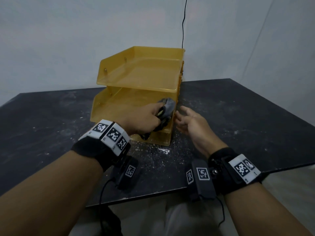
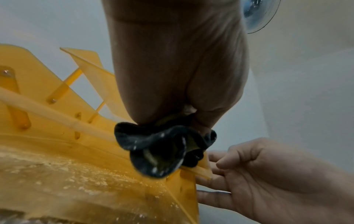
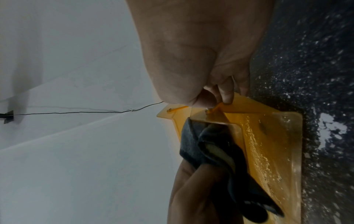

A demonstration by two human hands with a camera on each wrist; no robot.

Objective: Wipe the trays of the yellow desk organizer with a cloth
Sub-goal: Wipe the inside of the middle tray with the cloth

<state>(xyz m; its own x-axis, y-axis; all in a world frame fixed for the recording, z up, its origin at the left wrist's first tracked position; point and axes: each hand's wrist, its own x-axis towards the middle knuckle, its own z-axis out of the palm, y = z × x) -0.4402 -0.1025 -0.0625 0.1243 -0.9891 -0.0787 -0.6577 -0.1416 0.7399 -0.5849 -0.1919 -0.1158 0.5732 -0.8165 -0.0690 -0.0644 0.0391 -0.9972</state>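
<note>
The yellow desk organizer (image 1: pixel 139 72) stands on the black table with its stacked trays facing me. My left hand (image 1: pixel 144 118) reaches into the middle tray and grips a bunched dark grey cloth (image 1: pixel 167 106) at that tray's front right corner. The left wrist view shows the cloth (image 2: pixel 159 150) dusted with white specks, and powder lies on the tray floor (image 2: pixel 57 166). My right hand (image 1: pixel 189 121) is just outside the organizer's right side wall. Its fingers (image 2: pixel 212 171) are loosely bent and touch that wall, holding nothing. In the right wrist view the cloth (image 3: pixel 210 148) lies against the yellow wall (image 3: pixel 268 144).
White powder (image 1: pixel 163 150) is scattered on the table (image 1: pixel 238 116) in front of and around the organizer. A thin black cable (image 1: pixel 183 23) hangs down the pale wall behind it. The table's front edge (image 1: pixel 153 195) runs close to my wrists.
</note>
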